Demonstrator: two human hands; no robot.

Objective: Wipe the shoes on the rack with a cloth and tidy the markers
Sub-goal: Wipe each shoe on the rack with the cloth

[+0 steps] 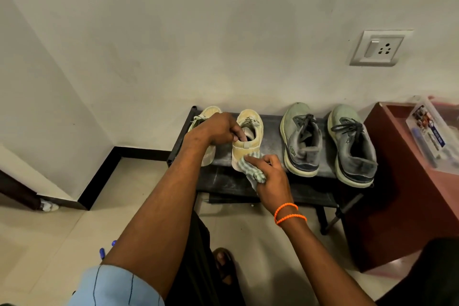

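At the middle of the frame the right hand (269, 176) grips a striped cloth (253, 169) pressed against the heel of a cream shoe (248, 131), while the left hand (218, 129) hooks its fingers into that shoe's opening. The shoe stands on a black rack (273, 131), with a grey pair (327, 141) to its right. Blue markers (106, 248) lie on the floor at lower left.

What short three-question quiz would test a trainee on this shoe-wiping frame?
1. True or false: the left hand grips the collar of the cream shoe.
2. Which hand holds the striped cloth? A) left B) right C) neither
3. Fill in: the pair of grey-green shoes stands on the black rack to the ____ of the cream shoe.

Key:
1. True; its fingers reach into the opening.
2. B; the right hand presses the cloth against the cream shoe's heel.
3. right
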